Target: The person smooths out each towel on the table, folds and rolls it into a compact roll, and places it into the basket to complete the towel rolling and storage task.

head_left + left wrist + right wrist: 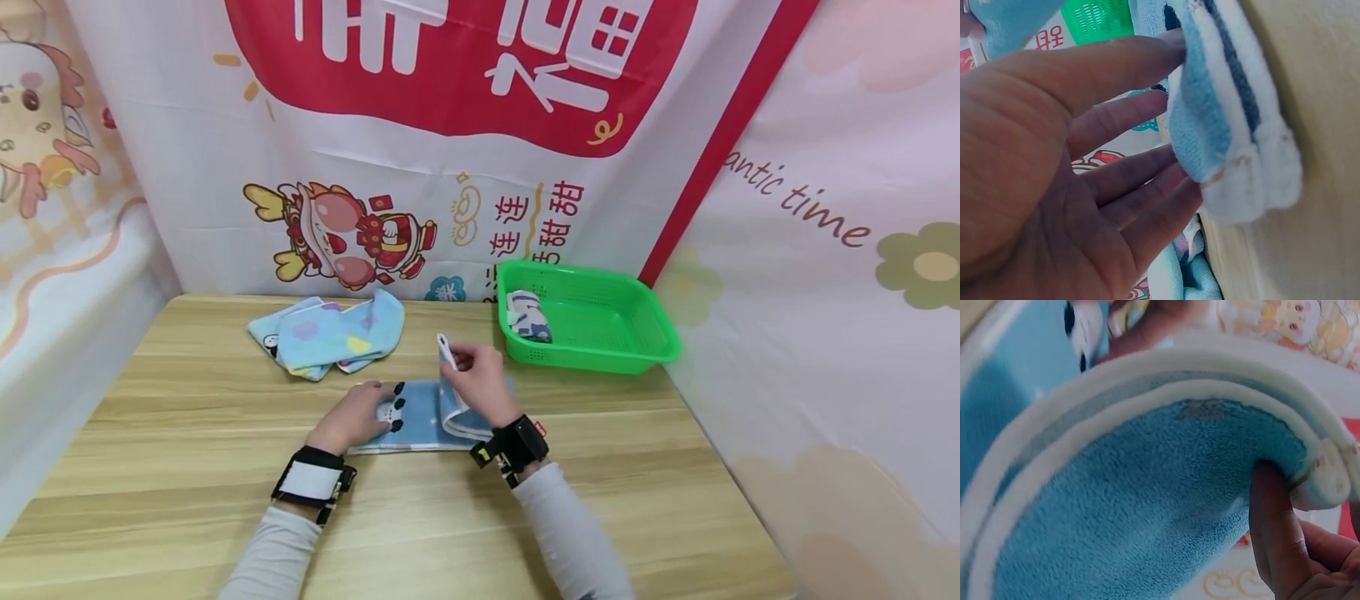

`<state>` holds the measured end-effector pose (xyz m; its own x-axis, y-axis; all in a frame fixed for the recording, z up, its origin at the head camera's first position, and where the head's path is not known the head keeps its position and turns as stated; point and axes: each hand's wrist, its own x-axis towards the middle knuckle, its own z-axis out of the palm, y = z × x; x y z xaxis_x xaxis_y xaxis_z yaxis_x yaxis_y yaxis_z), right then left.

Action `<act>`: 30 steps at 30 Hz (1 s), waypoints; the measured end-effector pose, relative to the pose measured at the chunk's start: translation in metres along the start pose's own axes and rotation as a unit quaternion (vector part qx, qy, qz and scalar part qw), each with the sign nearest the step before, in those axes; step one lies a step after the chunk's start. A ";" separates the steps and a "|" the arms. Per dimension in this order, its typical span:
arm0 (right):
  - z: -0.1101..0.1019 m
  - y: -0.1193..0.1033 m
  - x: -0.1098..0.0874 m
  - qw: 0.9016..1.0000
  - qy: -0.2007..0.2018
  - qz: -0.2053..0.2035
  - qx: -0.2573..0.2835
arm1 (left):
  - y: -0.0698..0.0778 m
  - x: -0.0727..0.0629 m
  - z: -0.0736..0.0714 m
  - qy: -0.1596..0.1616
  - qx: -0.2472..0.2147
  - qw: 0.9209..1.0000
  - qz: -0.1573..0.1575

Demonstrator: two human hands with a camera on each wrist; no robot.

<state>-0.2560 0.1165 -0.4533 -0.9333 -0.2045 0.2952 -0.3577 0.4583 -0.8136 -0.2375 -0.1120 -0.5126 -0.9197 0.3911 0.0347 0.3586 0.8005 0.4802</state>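
Note:
A blue towel [422,417] with white edging and a black-and-white animal print lies folded into a long strip on the table. My right hand [482,385] pinches its right end between thumb and fingers and holds that end raised, bent up toward the left. In the right wrist view the lifted towel [1141,481] shows doubled layers with white borders. My left hand [358,419] rests on the towel's left end beside the print. The left wrist view shows the left hand's fairly straight fingers [1141,169] touching the towel [1200,125] near its layered edge.
A crumpled light-blue towel [330,333] with coloured spots lies at the back left of the wooden table [187,467]. At the back right stands a green plastic basket [585,360], holding a rolled white-and-blue cloth [528,315] at its left side. Printed curtains [465,167] hang behind.

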 end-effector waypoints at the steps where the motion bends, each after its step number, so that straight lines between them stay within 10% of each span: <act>1: 0.005 0.000 0.000 1.000 -0.007 0.001 0.001 | -0.001 0.001 0.000 0.001 0.000 1.000 0.007; 17: 0.050 0.000 -0.002 0.996 -0.081 -0.020 0.021 | 0.016 0.006 -0.026 0.074 -0.186 0.979 0.039; 30: 0.046 -0.009 -0.007 0.986 -0.144 -0.067 0.044 | 0.034 -0.001 -0.030 0.156 -0.209 0.965 0.016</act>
<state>-0.2449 0.0743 -0.4709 -0.8254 -0.5017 0.2588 -0.4616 0.3357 -0.8211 -0.2289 -0.0991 -0.4700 -0.9363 0.2039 0.2859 0.3508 0.5115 0.7844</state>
